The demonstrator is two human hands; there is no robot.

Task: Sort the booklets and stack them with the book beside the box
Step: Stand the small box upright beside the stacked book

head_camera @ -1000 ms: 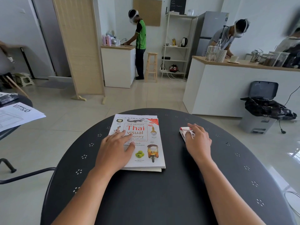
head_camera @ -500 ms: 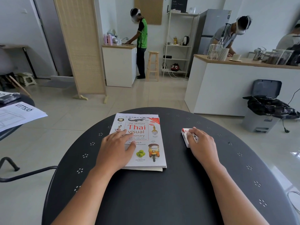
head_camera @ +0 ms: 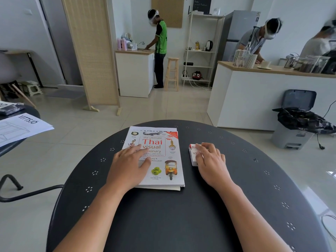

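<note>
Surface [head_camera: 200,215]: your round black top with small perforated flower patterns fills the lower half of the view; both of your forearms reach over it from the near edge
Book [head_camera: 163,155]: a white "the ultimate Thai visual dictionary" lies flat and face up on the surface, left of centre, its spine side toward your left; thinner sheets show under its near edge, though you cannot tell whether they are the booklets
Left hand [head_camera: 130,164]: your palm lies flat on the lower left part of the book cover, fingers spread and stretched forward over the title; the grip is released, pressing down and clasping nothing
Right hand [head_camera: 211,160]: it rests over the box, well apart from your left hand, fingers curled over the top and far side; you cannot tell from here whether the grip is clenched on it or only lying on it
Box [head_camera: 193,155]: small, white with a red end, it sits on the surface just beside the book's right edge with a narrow dark gap between them; your right hand hides most of it
</note>
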